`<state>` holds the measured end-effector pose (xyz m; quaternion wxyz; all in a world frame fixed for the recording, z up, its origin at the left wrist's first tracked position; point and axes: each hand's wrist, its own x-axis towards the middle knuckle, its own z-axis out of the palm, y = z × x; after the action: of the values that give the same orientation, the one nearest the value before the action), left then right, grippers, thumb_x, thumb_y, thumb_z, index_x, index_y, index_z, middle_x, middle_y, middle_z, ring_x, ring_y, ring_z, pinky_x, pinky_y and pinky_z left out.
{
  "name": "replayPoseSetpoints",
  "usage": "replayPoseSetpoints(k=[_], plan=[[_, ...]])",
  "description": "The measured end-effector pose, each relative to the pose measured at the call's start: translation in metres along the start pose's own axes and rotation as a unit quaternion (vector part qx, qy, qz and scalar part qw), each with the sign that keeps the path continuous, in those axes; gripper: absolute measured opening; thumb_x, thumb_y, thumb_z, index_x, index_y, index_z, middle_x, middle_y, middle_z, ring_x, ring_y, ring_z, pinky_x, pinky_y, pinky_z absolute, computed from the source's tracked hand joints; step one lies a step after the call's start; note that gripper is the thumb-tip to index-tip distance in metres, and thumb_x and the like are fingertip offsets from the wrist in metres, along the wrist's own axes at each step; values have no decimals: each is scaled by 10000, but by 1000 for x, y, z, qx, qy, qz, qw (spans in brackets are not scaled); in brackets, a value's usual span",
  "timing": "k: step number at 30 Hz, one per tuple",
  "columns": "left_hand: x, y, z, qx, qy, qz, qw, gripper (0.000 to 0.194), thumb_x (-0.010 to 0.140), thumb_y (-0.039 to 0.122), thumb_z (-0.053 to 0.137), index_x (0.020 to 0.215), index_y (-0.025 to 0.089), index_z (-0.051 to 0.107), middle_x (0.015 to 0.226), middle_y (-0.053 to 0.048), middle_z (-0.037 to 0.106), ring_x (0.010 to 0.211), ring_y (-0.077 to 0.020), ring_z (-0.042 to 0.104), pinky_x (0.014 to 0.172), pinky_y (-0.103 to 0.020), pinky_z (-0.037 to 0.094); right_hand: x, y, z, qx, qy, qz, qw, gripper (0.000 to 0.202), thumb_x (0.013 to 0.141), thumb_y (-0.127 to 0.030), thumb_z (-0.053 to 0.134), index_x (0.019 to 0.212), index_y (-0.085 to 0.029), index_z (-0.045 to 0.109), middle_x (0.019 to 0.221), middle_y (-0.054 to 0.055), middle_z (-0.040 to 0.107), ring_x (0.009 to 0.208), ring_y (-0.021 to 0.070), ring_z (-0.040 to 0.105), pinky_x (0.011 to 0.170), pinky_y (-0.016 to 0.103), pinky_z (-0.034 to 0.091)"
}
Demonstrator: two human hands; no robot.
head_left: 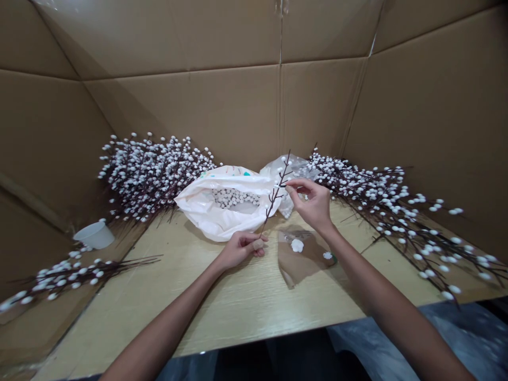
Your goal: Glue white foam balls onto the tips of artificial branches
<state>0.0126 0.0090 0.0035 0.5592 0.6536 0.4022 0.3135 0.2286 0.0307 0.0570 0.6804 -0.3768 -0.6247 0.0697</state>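
My left hand (244, 250) is closed round the lower end of a dark brown artificial twig (273, 198), which stands up and leans slightly right. A finger on that hand wears a beige wrap. One white berry (283, 158) sits near the twig's top; most side shoots are bare. At the twig's right side my right hand (311, 201) pinches by the tip of a side shoot, and whatever is between the fingertips is too small to make out. Behind the twig lies an open white bag (206, 214) holding many small white berries (234, 198).
A brown sheet (289, 267) with white blobs (297, 245) lies on the table (222, 301). Berry branches are heaped left (151, 174) and right (369, 185). A clear bag (291, 164), white cup (95, 235) and smaller bundle (75, 272) are nearby. Cardboard walls (222, 106) enclose the back.
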Motion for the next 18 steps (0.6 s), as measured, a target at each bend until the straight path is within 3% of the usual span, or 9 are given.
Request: replayPoseSetpoints(k=[10, 18], plan=[[-1, 2, 1, 1, 2, -1, 1000, 477, 684, 489, 728, 903, 65, 712, 655, -58, 702, 574, -125, 603, 620, -246, 490, 2, 0, -1, 28, -13, 23, 999, 107, 744, -163, 614, 787, -177, 710, 796, 35, 718, 694, 147, 644, 632, 275, 533], [1, 0, 1, 3, 3, -2, 1000, 488, 683, 494, 726, 902, 58, 709, 637, -57, 700, 566, -127, 610, 613, -245, 489, 6, -5, -2, 133, -28, 117, 984, 59, 699, -202, 670, 736, -171, 704, 772, 44, 699, 711, 154, 637, 620, 275, 516]])
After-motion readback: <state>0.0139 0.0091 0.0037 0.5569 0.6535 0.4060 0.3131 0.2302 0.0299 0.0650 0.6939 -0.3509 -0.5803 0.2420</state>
